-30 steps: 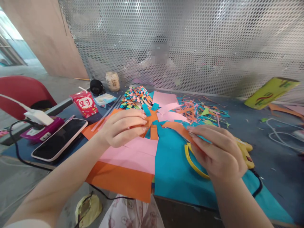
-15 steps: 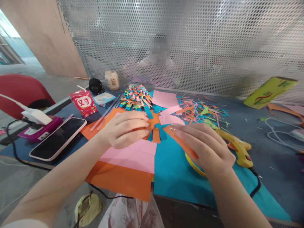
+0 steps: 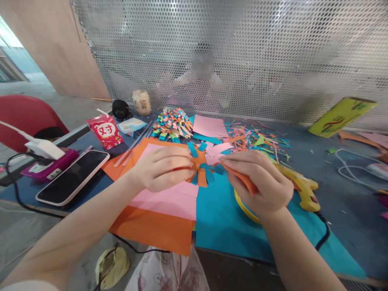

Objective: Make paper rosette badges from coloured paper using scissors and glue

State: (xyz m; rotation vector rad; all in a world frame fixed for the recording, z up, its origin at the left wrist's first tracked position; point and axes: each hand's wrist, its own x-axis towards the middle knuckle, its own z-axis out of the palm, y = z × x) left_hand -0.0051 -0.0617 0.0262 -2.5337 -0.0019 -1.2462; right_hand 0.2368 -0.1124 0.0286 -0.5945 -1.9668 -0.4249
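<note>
My left hand [image 3: 165,167] pinches a small flower-like piece of orange and blue paper strips [image 3: 200,159], held above the sheets at the middle of the table. My right hand [image 3: 257,180], closed, grips a folded piece of orange paper [image 3: 245,180], its tip close to the right side of the flower. Beneath are pink paper sheets [image 3: 169,202], an orange sheet [image 3: 157,232] and a large blue sheet [image 3: 230,234]. A yellow ring [image 3: 245,210], perhaps a tape roll, shows partly under my right hand. The fingertips' exact hold on the flower is partly hidden.
A yellow glue gun [image 3: 303,188] lies right of my right hand. Behind sit a heap of colourful paper pieces [image 3: 172,124] and loose paper shreds [image 3: 254,137]. To the left are a phone [image 3: 72,178], a purple power strip [image 3: 51,165] and a red drink pouch [image 3: 105,131].
The paper flower in my left hand has shifted slightly right and tilted. My right hand has moved a little left and turned, keeping hold of the orange paper.
</note>
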